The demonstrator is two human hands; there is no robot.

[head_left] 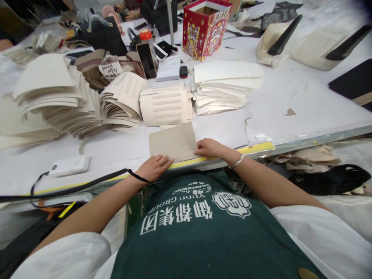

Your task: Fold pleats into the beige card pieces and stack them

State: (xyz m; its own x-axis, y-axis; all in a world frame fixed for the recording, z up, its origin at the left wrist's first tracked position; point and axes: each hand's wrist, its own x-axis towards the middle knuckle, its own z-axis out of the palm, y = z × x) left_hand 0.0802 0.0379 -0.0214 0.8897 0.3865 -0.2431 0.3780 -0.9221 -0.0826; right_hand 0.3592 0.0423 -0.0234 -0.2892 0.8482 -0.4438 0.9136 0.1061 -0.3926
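A flat grey-beige sheet [174,141], which looks like a cut leather or board panel, lies on the white-covered table at its front edge. My left hand [155,166] rests on the sheet's near left corner, palm down, with its fingers stretched out. At the near right corner, my right hand [209,148] has its thumb and fingers pinched on the sheet's edge. Just beyond the sheet stands a stack of cream pieces with raised strips [165,105]. A black strap crosses my left wrist.
Stacks of cream panels [229,87] and a tall fanned pile [46,79] line the table. Behind them are a red patterned box [200,31], a phone [146,60] and a bottle with an orange cap [145,35]. A white power bank [69,166] lies left. Two white jugs are at right.
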